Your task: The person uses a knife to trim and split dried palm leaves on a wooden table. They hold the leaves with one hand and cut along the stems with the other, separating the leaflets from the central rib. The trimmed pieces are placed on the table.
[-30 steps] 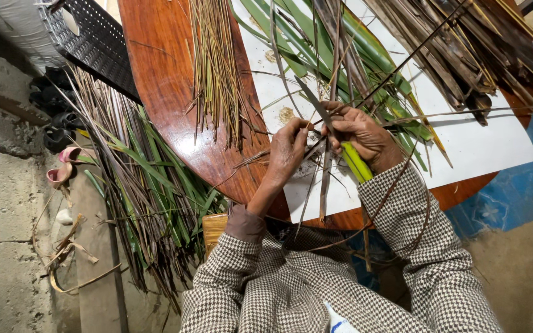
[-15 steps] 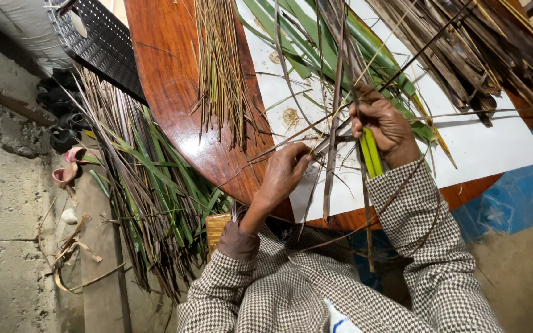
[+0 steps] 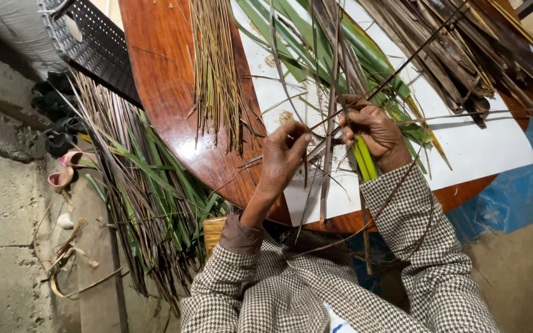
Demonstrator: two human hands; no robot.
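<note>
We are at the stripping step: our left hand (image 3: pixel 283 154) pinches a thin brown leaf rib (image 3: pixel 328 154), while our right hand (image 3: pixel 374 132) is clamped on a folded green leaf strip (image 3: pixel 364 159), both above the white sheet (image 3: pixel 488 148) on the wooden table (image 3: pixel 168 80). The next move likely calls for a steady pull apart.

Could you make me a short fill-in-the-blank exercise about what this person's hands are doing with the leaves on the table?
1. The right hand grips a folded leaf strip coloured ____.
2. The left hand pinches a thin brown ____.
3. A white sheet covers part of the round ____ table.
4. Both sleeves show a ____ pattern.

Missing words: green; strand; wooden; houndstooth
</note>
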